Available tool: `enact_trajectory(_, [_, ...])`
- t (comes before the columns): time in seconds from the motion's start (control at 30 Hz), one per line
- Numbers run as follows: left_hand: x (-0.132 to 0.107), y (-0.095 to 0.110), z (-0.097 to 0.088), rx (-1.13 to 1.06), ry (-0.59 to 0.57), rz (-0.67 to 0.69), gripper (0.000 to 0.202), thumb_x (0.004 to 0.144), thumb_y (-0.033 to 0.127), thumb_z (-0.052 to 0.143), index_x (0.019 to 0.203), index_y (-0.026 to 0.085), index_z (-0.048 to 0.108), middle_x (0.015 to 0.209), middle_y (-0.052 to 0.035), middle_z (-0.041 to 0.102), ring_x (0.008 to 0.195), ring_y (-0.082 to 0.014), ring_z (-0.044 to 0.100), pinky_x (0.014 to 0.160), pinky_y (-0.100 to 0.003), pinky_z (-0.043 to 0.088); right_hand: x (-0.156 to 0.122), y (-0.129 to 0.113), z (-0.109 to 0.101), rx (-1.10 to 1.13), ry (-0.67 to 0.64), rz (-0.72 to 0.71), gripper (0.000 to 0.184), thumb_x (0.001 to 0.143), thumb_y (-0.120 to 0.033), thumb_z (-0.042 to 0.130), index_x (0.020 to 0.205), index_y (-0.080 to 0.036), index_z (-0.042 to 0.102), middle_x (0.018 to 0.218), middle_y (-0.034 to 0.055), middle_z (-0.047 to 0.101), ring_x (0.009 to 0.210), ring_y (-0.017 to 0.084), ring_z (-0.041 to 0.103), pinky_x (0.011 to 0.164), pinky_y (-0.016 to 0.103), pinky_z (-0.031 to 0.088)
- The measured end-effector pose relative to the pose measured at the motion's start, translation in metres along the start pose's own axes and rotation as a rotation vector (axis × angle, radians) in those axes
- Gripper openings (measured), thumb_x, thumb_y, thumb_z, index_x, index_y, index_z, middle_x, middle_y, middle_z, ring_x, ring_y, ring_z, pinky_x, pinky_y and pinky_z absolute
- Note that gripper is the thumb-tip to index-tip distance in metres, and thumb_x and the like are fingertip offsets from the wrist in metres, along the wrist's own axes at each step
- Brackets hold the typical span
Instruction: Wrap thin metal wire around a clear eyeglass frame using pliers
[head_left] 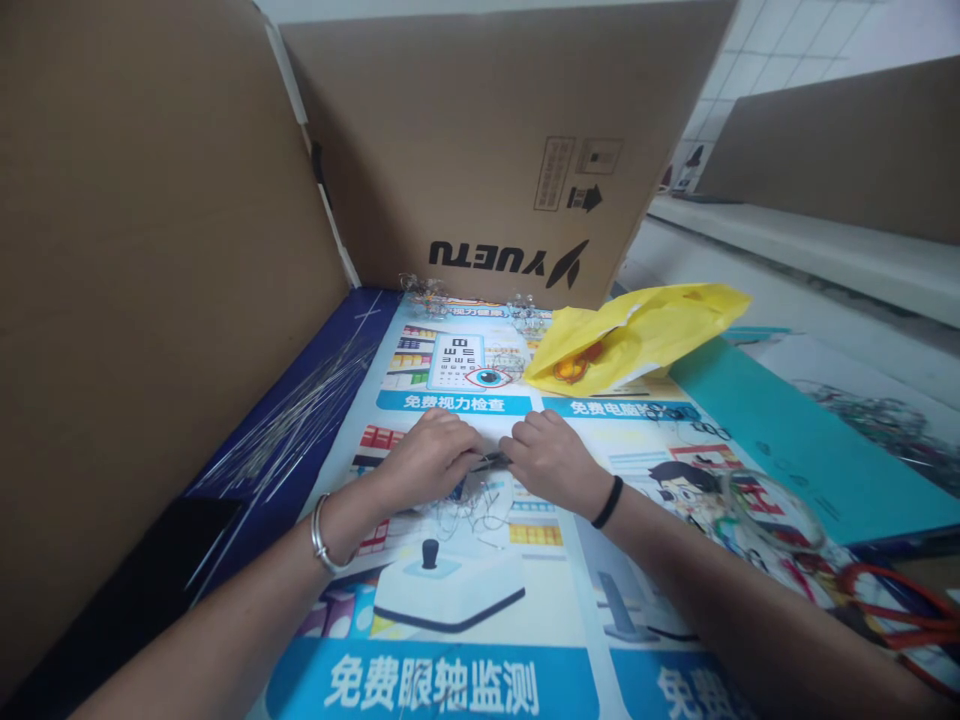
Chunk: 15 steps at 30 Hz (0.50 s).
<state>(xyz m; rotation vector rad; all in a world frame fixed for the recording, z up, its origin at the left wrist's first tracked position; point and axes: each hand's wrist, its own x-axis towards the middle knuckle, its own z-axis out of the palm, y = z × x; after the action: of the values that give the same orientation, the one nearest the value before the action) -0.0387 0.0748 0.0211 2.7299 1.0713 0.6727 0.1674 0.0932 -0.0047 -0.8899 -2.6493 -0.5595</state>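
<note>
My left hand (pixel 431 455) and my right hand (pixel 547 460) meet at the middle of a printed poster (pixel 465 610) that covers the table. Both are curled, fingers pinched together around a thin dark metal piece (pixel 491 461) held between them. Just below the hands lies a small tangle of thin wire eyeglass frames (pixel 472 510) on the poster. A silver bangle is on my left wrist, a black band on my right.
Cardboard walls stand at the left (pixel 150 280) and the back (pixel 487 150). Thin metal wires (pixel 292 430) lie spread at the left. A yellow plastic bag (pixel 637 335) sits behind the hands. More glasses frames (pixel 780 520) and red-handled scissors (pixel 900 600) lie at the right.
</note>
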Motion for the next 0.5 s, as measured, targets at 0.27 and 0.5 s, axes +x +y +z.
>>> enact_trajectory(0.27, [-0.0004, -0.0021, -0.0001, -0.02, 0.064, -0.006, 0.013, 0.08, 0.012, 0.046, 0.077, 0.018, 0.057, 0.073, -0.0012, 0.061, 0.075, -0.0147, 0.053, 0.076, -0.03, 0.036, -0.0001, 0.0033, -0.0047, 0.053, -0.045, 0.065, 0.009, 0.074, -0.021, 0.053, 0.068, -0.017, 0.058, 0.068, 0.0033, 0.053, 0.073, 0.017, 0.039, 0.067, 0.031, 0.021])
enact_trajectory(0.5, [0.0003, 0.0, 0.0, 0.006, 0.077, -0.016, 0.015, 0.08, 0.014, 0.046, 0.072, 0.018, 0.058, 0.067, -0.0007, 0.06, 0.069, -0.014, 0.053, 0.074, -0.031, 0.037, 0.002, -0.0045, -0.0091, 0.028, -0.059, 0.082, 0.01, 0.074, -0.021, 0.052, 0.067, -0.018, 0.058, 0.067, 0.0041, 0.054, 0.072, 0.017, 0.04, 0.065, 0.031, 0.02])
